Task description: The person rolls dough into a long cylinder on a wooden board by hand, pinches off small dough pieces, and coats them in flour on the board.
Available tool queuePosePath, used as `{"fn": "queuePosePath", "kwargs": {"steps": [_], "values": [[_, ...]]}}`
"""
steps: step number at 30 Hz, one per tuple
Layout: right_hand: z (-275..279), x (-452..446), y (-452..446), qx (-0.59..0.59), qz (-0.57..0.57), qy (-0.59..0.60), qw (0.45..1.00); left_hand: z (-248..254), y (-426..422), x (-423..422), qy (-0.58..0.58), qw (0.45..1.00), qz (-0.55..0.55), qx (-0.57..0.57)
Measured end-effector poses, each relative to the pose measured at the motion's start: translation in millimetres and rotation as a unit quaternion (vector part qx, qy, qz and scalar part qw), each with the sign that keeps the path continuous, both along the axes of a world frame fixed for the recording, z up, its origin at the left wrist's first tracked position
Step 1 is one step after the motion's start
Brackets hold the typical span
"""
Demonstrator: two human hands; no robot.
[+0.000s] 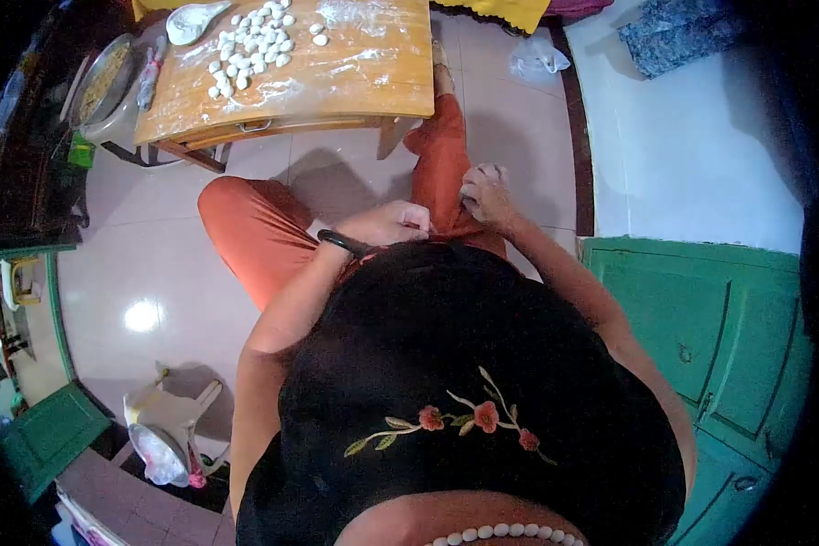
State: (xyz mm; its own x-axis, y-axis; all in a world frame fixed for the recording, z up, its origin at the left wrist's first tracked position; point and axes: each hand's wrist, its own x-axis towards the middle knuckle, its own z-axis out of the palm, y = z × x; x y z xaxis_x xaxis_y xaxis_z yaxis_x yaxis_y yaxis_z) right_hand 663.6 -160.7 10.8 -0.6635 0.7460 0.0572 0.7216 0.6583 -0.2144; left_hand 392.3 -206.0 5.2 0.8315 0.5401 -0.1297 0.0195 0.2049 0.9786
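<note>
My left hand [396, 221], with a black bracelet at the wrist, lies over my lap. Its fingers are curled and closed on the orange trousers [246, 223] near the hem of my black top [428, 364]. Over the other thigh, my right hand [487, 193] has its fingers bent against the trouser fabric, and they look pinched onto it. Pale, flour-like dust shows on the fingers. Ahead of my knees stands a wooden table [355, 86] dusted with white flour. Many small white dough pieces [255, 44] lie on it, away from both hands.
A white spoon-shaped dish [191, 23] sits at the table's far left corner. Beside the table, a large pan [105, 82] of brownish food rests on a stool. A chair with a bowl [159, 455] stands lower left. Green cupboard doors [701, 328] are on the right.
</note>
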Motion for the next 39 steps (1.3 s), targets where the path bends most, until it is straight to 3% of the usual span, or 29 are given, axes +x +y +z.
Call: {"fn": "queuePosePath", "kwargs": {"steps": [2, 5, 6, 8, 11, 12, 14, 15, 16, 17, 19, 21, 23, 25, 26, 27, 29, 33, 35, 38, 39], "values": [[-4.5, 1.0, 4.6, -0.023, -0.006, -0.002, 1.0, 15.1, 2.4, -5.5, 0.064, 0.998, -0.002, 0.003], [55.7, -1.4, -10.2, -0.221, -0.047, -0.055, 0.973, 32.4, -0.1, -15.4, 0.071, 0.994, 0.059, -0.061], [58.8, 6.1, -27.2, -0.272, -0.046, -0.017, 0.961, -10.6, 3.0, -16.7, 0.009, 0.997, 0.079, -0.011], [66.8, 29.0, -51.2, -0.364, -0.042, 0.055, 0.929, -13.3, 4.9, -25.8, 0.055, 0.987, 0.144, 0.033], [45.7, 54.2, -44.1, -0.419, -0.027, 0.028, 0.907, -9.3, 2.8, -40.2, 0.101, 0.958, 0.251, 0.095], [62.4, 49.7, -33.1, -0.379, 0.003, 0.002, 0.925, -2.3, 2.1, -46.5, 0.128, 0.943, 0.289, 0.108], [80.0, 46.4, -3.7, -0.487, -0.129, 0.065, 0.861, 22.3, -6.1, -60.3, 0.163, 0.893, 0.377, 0.185], [114.8, 24.3, 3.3, -0.351, -0.144, 0.055, 0.924, 54.6, -11.7, -67.1, 0.195, 0.867, 0.402, 0.222], [120.1, 25.5, 19.8, -0.281, -0.121, 0.077, 0.949, 55.3, -15.5, -77.9, 0.213, 0.821, 0.44, 0.294], [122.1, 29.2, 38.4, -0.208, -0.097, 0.098, 0.968, 56.1, -19.7, -91.6, 0.227, 0.769, 0.474, 0.364], [134.7, 32.0, 61.1, -0.153, -0.117, 0.138, 0.972, 78.1, -41.2, -113.1, 0.332, 0.675, 0.536, 0.383], [131.2, 37.7, 84.5, -0.144, -0.126, 0.148, 0.97, 89.4, -63.4, -132.9, 0.397, 0.611, 0.583, 0.36], [129.3, 38.8, 93.3, -0.149, -0.138, 0.168, 0.965, 76.0, -92.1, -152.1, 0.493, 0.559, 0.605, 0.28], [127.1, 31.3, 97.7, -0.17, -0.152, 0.2, 0.953, 62.4, -113.8, -165.1, 0.53, 0.523, 0.606, 0.279], [120.2, 32.0, 103.9, -0.162, -0.104, 0.223, 0.956, 63.0, -123.0, -165.3, 0.55, 0.505, 0.611, 0.264], [131.2, 23.9, 99.6, -0.163, -0.121, 0.185, 0.962, 64.9, -134.9, -167.8, 0.57, 0.484, 0.616, 0.249], [126.9, 19.0, 101.1, -0.144, -0.128, 0.132, 0.972, 58.4, -145.7, -179.1, 0.528, 0.507, 0.65, 0.204], [109.2, 35.2, 117.7, -0.141, -0.083, 0.189, 0.968, 19.5, -161.7, -194.1, 0.493, 0.545, 0.667, 0.12], [114.2, 33.1, 119.6, -0.137, -0.084, 0.186, 0.969, 22.8, -163.5, -184.0, 0.463, 0.554, 0.685, 0.095], [125.9, 25.5, 124.1, -0.137, -0.086, 0.175, 0.971, 30.1, -165.4, -178.9, 0.581, 0.513, 0.604, 0.185], [125.1, 25.4, 118.8, -0.14, -0.085, 0.182, 0.969, 24.6, -171.4, -180.8, 0.575, 0.52, 0.61, 0.164]]}}
